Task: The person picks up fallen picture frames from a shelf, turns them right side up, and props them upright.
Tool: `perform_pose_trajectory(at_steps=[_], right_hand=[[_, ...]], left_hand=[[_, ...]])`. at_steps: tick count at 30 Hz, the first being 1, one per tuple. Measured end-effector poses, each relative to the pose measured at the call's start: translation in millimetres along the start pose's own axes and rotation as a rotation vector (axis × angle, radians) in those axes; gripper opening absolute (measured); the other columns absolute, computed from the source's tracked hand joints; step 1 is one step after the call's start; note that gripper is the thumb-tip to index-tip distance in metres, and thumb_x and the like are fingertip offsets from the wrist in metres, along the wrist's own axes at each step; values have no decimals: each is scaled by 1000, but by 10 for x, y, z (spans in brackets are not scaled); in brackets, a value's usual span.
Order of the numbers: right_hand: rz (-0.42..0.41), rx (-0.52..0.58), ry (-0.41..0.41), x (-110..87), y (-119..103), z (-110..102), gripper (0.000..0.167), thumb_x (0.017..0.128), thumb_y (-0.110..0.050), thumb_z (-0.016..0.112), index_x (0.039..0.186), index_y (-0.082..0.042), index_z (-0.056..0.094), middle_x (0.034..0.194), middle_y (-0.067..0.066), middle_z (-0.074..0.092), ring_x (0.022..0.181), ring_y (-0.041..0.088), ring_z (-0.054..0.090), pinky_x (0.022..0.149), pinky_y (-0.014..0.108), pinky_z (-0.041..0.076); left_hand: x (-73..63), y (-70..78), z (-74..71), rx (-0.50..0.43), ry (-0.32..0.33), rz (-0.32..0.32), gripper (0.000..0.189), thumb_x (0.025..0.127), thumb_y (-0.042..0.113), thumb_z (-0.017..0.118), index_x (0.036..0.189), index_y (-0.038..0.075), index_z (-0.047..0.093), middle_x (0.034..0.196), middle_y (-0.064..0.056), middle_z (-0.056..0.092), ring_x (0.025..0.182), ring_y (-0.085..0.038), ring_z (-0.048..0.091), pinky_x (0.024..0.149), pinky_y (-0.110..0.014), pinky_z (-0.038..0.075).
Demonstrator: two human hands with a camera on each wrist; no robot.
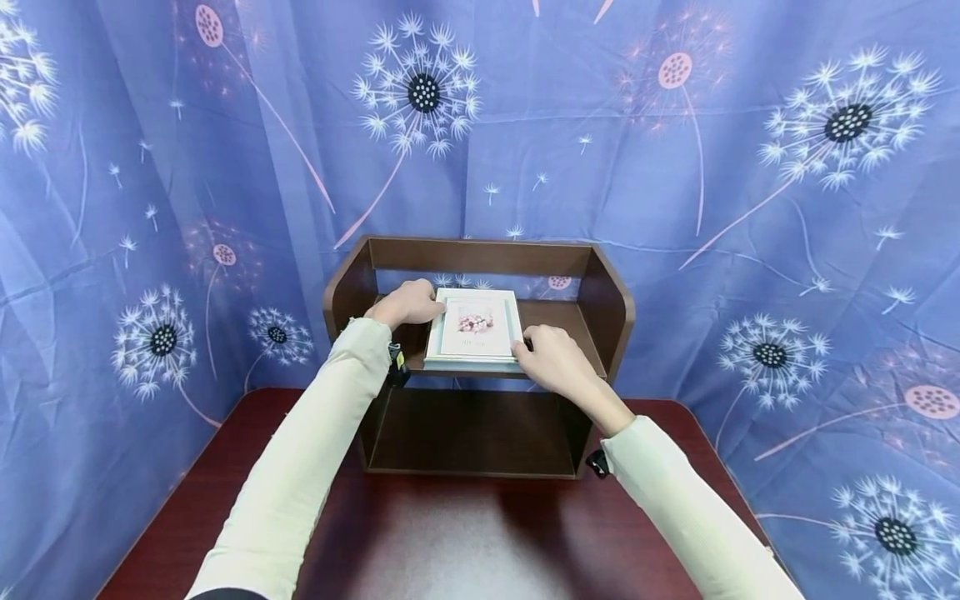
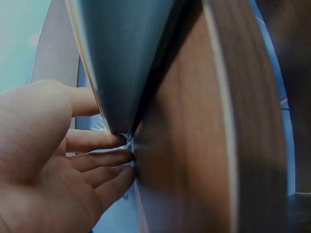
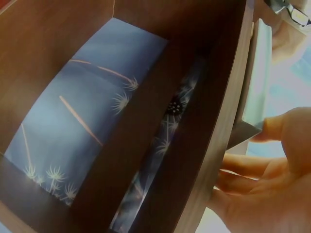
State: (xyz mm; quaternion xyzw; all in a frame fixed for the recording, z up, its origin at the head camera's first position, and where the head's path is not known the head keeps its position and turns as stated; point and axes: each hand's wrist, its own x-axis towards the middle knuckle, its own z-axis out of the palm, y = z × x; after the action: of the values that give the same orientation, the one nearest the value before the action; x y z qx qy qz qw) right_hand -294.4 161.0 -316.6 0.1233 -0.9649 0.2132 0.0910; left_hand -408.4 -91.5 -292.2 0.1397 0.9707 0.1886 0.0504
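Note:
A white and pale-green picture frame with a pink floral print lies face up on the upper shelf of a dark brown rack. My left hand pinches its left edge, the thumb on top. In the left wrist view, the thumb and index finger of the left hand close on a corner of the picture frame; the other fingers extend near the wooden shelf. On the right side, my right hand holds the near corner. The right wrist view shows its thumb at the picture frame and its fingers beneath.
The brown rack has raised side walls, a back rail and a lower compartment below the frame. It stands on a dark red table. Blue curtains with dandelion prints surround the table at the back and sides.

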Motion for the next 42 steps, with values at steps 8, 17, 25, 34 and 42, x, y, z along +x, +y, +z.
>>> perform_pose_trajectory(at_steps=[8,17,25,34,42], right_hand=[[-44,11,22,2,-7,13,27,101,-18,56,78,-5,61,87,13,62,76,23,54,67,34,45],[-82,102,115,-44,32,59,22,98,-13,59,84,-1,70,112,20,70,100,29,61,87,42,52],[-79,252,213,-108,61,80,25,95,-14,69,113,-1,80,120,17,77,100,27,77,87,42,63],[-27,354,253,-78,38,20,38,97,-18,74,133,-4,73,116,16,79,104,28,79,84,43,64],[-30,406,288,-19,22,12,34,97,-12,73,129,-1,74,114,19,80,104,34,79,90,48,64]], left_hand=[[0,29,-4,-44,44,-4,48,104,24,51,58,16,38,53,4,29,49,-11,25,51,-26,29],[-145,38,-13,-256,161,-20,48,103,21,56,58,13,42,51,3,34,50,-13,25,60,-28,30],[-343,72,-140,-702,236,-127,52,96,22,76,142,0,63,132,-16,70,111,-25,73,100,-37,60],[-456,195,-330,-862,360,-66,52,93,15,79,142,3,65,138,-17,70,123,-27,70,106,-38,56],[-518,276,-372,-806,474,-12,51,91,13,81,140,8,68,131,-15,74,119,-28,73,106,-40,57]])
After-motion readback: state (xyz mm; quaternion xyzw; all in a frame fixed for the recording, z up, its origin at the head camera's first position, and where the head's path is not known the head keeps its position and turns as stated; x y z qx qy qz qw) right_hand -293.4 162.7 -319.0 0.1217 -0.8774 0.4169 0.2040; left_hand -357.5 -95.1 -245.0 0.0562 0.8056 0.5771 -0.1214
